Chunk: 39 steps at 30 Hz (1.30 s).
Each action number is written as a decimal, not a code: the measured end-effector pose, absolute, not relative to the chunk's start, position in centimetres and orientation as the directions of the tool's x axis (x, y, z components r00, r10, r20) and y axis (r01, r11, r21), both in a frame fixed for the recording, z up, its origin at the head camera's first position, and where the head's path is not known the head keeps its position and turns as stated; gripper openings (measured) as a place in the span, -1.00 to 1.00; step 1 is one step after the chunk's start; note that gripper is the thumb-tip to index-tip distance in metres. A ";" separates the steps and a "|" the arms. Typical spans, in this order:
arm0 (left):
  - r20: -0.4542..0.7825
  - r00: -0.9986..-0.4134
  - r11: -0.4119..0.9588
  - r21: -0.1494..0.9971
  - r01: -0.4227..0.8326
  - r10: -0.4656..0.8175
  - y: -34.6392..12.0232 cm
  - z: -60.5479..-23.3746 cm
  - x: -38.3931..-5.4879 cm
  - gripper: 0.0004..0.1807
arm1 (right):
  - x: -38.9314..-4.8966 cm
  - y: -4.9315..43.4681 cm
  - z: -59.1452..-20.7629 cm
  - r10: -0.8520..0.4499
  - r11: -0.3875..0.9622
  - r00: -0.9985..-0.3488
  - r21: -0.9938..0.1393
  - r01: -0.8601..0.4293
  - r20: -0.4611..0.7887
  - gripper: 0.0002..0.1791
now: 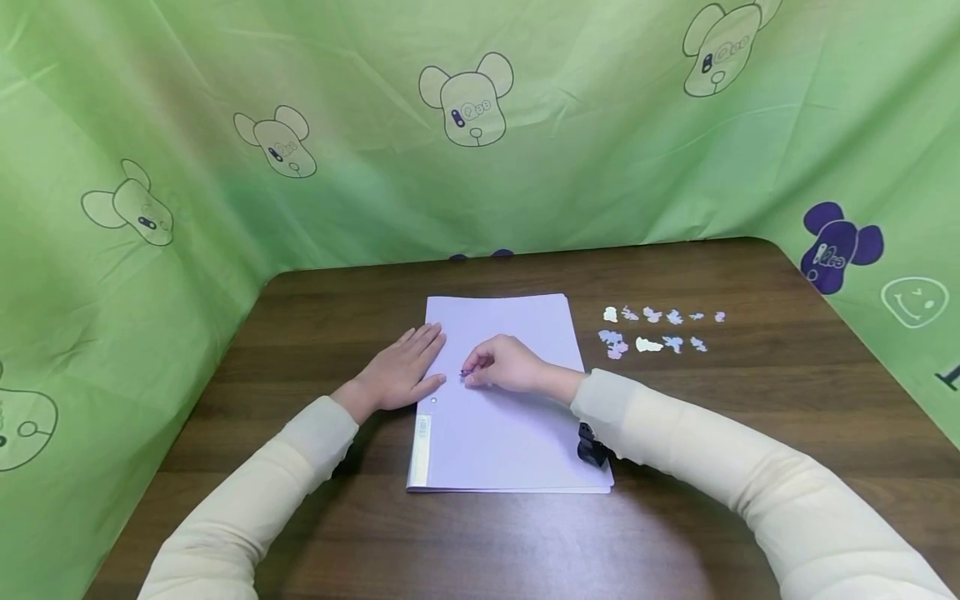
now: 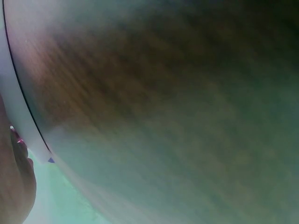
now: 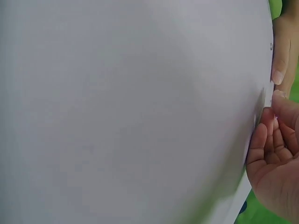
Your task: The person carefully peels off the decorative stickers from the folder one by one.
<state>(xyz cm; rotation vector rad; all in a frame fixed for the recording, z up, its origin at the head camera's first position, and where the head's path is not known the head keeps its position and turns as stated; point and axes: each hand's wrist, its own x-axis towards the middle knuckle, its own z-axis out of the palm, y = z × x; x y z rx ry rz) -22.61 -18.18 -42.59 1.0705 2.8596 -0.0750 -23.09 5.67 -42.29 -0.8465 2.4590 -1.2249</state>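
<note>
A pale lilac folder or pad of paper (image 1: 517, 450) lies on the table, with a label strip along its lower left edge. My left hand (image 1: 401, 371) rests flat across its upper left edge, fingers straight. Over the sheet, close to the left fingertips, my right hand (image 1: 506, 364) pinches a small purple cut-out piece, perhaps a sticker (image 1: 465, 373), between thumb and fingers. In the right wrist view the right hand (image 3: 275, 163) mostly hides that piece, and the left hand (image 3: 281, 51) shows above it. The left wrist view is mostly blurred.
Two rows of small cut-out pieces (image 1: 652, 315), white, blue and pink, lie on the brown wooden table (image 1: 337, 308) to the right of the folder. A black device (image 1: 592, 447) sits under the right cuff. Green printed cloth (image 1: 360, 208) surrounds the table.
</note>
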 end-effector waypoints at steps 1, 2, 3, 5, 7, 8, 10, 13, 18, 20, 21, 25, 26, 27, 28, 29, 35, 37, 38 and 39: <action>-0.097 -0.751 0.754 -0.015 0.657 0.653 -18.2 -42.6 -22.6 -0.17 | -23.1 5.7 -42.3 -0.605 0.472 -0.796 -0.796 -0.378 0.020 -0.92; -0.095 -0.751 0.753 -0.013 0.658 0.654 -18.2 -42.6 -22.6 -0.18 | -23.2 5.7 -42.3 -0.600 0.473 -0.800 -0.798 -0.373 0.018 -0.91; -0.093 -0.751 0.753 -0.012 0.658 0.654 -18.2 -42.6 -22.6 -0.18 | -23.2 5.7 -42.4 -0.595 0.472 -0.804 -0.804 -0.363 0.014 -0.89; -0.091 -0.751 0.754 -0.010 0.657 0.654 -18.2 -42.6 -22.7 -0.18 | -23.2 5.7 -42.3 -0.579 0.467 -0.815 -0.817 -0.338 0.006 -0.85; -0.092 -0.753 0.755 -0.010 0.655 0.652 -18.2 -42.6 -22.7 -0.18 | -23.2 5.7 -42.3 -0.558 0.468 -0.830 -0.829 -0.307 -0.007 -0.78; -0.094 -0.754 0.756 -0.010 0.654 0.650 -18.2 -42.6 -22.7 -0.18 | -23.2 5.7 -42.2 -0.545 0.469 -0.838 -0.835 -0.289 -0.016 -0.74; -0.097 -0.756 0.759 -0.013 0.651 0.647 -18.2 -42.7 -22.7 -0.17 | -23.1 5.8 -42.1 -0.522 0.473 -0.852 -0.843 -0.256 -0.034 -0.66; -0.097 -0.757 0.760 -0.014 0.650 0.646 -18.1 -42.7 -22.7 -0.17 | -22.9 6.1 -42.0 -0.499 0.476 -0.865 -0.849 -0.230 -0.046 -0.61; -0.095 -0.758 0.760 -0.015 0.650 0.646 -18.2 -42.8 -22.7 -0.17 | -22.5 6.8 -41.9 -0.507 0.460 -0.862 -0.844 -0.274 0.003 -0.83; -0.098 -0.761 0.763 -0.016 0.646 0.642 -18.2 -42.8 -22.7 -0.17 | -22.4 7.3 -41.8 -0.513 0.452 -0.858 -0.846 -0.283 0.012 -0.91; -0.097 -0.760 0.763 -0.018 0.646 0.642 -18.2 -42.8 -22.7 -0.17 | -22.4 7.5 -41.7 -0.516 0.446 -0.857 -0.849 -0.282 0.014 -0.94; -0.103 -0.764 0.766 -0.024 0.642 0.637 -18.2 -42.8 -22.7 -0.16 | -22.4 8.4 -41.6 -0.502 0.440 -0.865 -0.864 -0.246 -0.009 -0.95; -0.105 -0.764 0.766 -0.027 0.642 0.636 -18.2 -42.8 -22.7 -0.16 | -22.4 8.7 -41.6 -0.496 0.441 -0.868 -0.865 -0.240 -0.012 -0.95; -0.107 -0.765 0.767 -0.029 0.641 0.635 -18.2 -42.8 -22.6 -0.15 | -22.4 9.0 -41.6 -0.491 0.439 -0.871 -0.868 -0.230 -0.018 -0.94; -0.106 -0.764 0.766 -0.026 0.642 0.637 -18.2 -42.8 -22.6 -0.15 | -22.4 9.2 -41.6 -0.483 0.439 -0.875 -0.871 -0.220 -0.023 -0.94; -0.106 -0.763 0.765 -0.024 0.644 0.638 -18.2 -42.7 -22.6 -0.16 | -22.5 9.5 -41.6 -0.475 0.437 -0.879 -0.875 -0.210 -0.026 -0.93; -0.099 -0.753 0.755 -0.019 0.656 0.651 -18.2 -42.6 -22.5 -0.16 | -22.4 11.3 -41.5 -0.429 0.417 -0.903 -0.895 -0.160 -0.039 -0.88; -0.097 -0.752 0.754 -0.020 0.657 0.652 -18.3 -42.6 -22.5 -0.17 | -22.4 12.0 -41.5 -0.408 0.429 -0.912 -0.889 -0.159 -0.034 -0.86; -0.093 -0.752 0.754 -0.018 0.657 0.653 -18.3 -42.6 -22.5 -0.17 | -22.4 12.4 -41.5 -0.396 0.440 -0.918 -0.883 -0.162 -0.028 -0.85; -0.090 -0.751 0.753 -0.016 0.658 0.654 -18.3 -42.6 -22.5 -0.17 | -22.4 12.7 -41.5 -0.384 0.451 -0.923 -0.877 -0.163 -0.026 -0.84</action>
